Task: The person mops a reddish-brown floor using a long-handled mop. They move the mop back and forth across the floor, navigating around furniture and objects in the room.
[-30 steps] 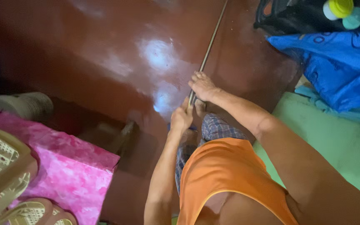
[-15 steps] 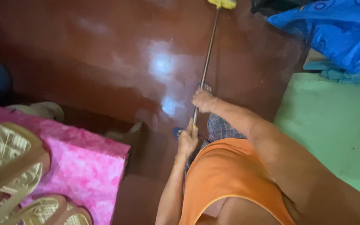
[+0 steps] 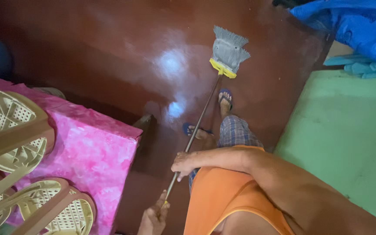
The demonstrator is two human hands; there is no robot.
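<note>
While the left hand [image 3: 153, 217] wraps its fingers around the near end of the thin metal mop pole [image 3: 192, 137], the right hand [image 3: 183, 162] clenches the same pole slightly farther along. Just left of them stands a table under a pink mottled cloth [image 3: 88, 156], with beige latticed plastic chairs [image 3: 14, 143] upturned on it. Beyond the hands, two feet in blue flip-flops [image 3: 225, 98] stand on the glossy dark-red floor [image 3: 109, 56]. Farther out, the grey flat mop head with its yellow clamp [image 3: 228, 52] lies on that floor, near a blue sheet [image 3: 353, 26].
</note>
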